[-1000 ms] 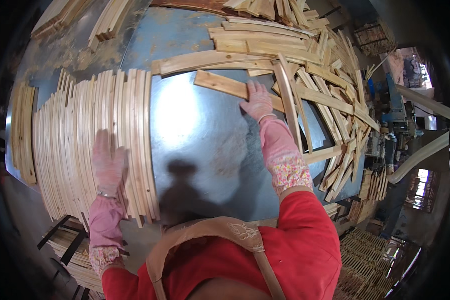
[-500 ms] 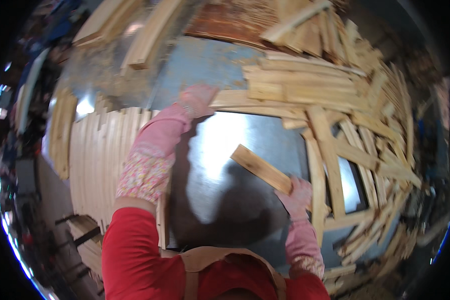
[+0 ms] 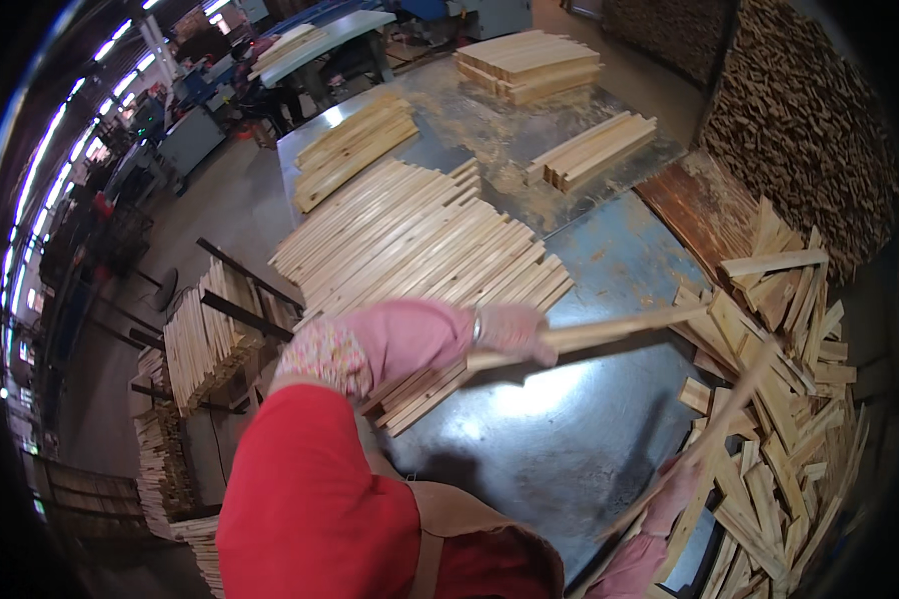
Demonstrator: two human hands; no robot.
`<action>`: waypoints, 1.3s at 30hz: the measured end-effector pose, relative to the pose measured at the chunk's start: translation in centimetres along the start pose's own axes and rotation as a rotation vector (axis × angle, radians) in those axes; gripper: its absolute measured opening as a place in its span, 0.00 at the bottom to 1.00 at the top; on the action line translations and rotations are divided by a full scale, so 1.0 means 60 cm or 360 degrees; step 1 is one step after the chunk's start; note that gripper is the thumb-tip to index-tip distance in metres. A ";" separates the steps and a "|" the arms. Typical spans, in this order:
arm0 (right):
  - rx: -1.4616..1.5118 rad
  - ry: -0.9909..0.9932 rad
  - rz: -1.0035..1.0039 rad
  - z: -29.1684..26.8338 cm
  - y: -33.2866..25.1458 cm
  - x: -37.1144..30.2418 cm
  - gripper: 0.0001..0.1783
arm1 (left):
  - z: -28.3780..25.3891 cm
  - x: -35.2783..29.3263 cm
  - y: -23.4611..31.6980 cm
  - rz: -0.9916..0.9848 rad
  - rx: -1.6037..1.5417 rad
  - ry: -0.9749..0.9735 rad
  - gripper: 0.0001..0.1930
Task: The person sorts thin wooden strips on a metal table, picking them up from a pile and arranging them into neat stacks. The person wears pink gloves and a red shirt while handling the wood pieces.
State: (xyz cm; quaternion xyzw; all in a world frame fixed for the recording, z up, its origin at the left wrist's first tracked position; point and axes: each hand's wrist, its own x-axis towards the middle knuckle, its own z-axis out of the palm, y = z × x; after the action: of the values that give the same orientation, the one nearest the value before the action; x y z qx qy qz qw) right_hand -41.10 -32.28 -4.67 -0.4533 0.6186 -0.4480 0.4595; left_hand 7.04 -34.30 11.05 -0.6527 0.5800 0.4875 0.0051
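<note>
Left hand (image 3: pixel 509 332) grasps long board (image 3: pixel 619 330) near one end, just right of board row (image 3: pixel 410 240), maybe so rest sticks out free; right hand (image 3: pixel 674 496), farther right of board row, seems to grip blurry slat (image 3: pixel 731 409); half second ago right hand had short board instead

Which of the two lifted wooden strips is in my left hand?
The long, pale wooden strip reaching rightward from your left hand, above the shiny grey tabletop; the blurred wooden strip is in your right hand.
</note>
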 end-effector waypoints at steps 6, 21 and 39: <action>0.0879 -0.0039 0.0383 0.235 -0.004 -0.099 0.36 | 0.378 -0.083 -0.130 -0.0144 -0.1696 -0.0363 0.34; -0.0426 -0.0141 -0.0014 0.404 0.031 -0.293 0.44 | 0.437 -0.241 -0.247 -0.0134 -0.0556 0.0374 0.46; -0.1800 0.0585 -0.0029 -0.129 0.225 -0.406 0.51 | 0.394 -0.254 -0.305 -0.0006 0.0965 0.0698 0.40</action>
State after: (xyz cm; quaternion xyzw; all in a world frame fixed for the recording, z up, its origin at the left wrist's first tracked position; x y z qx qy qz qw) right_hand -46.59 -4.99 -12.47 -0.5481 0.8267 -0.1240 0.0283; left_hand 8.36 -3.32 -1.78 -0.7116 0.6839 0.1421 0.0746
